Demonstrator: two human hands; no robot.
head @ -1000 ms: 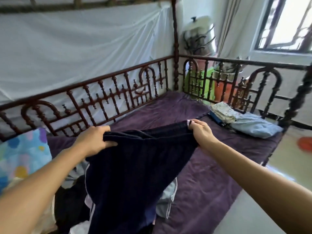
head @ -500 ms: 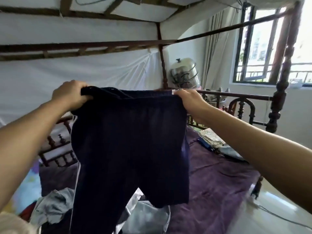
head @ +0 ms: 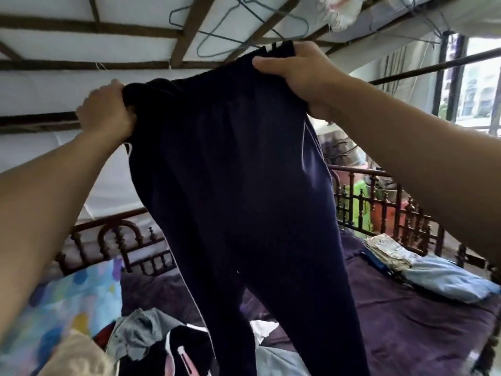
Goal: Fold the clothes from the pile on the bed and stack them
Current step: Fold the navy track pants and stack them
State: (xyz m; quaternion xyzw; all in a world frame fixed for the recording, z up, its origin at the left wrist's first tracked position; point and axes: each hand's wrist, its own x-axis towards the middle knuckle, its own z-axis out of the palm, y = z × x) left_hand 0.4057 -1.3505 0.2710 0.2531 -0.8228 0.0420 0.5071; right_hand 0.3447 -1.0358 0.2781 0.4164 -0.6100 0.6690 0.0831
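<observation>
Gripping dark pants by the top with left hand and right hand, upper frame, dangling straight down.

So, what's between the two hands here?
Head view: the waistband of the dark navy trousers spans from the left hand to the right hand, both gripping it.
</observation>
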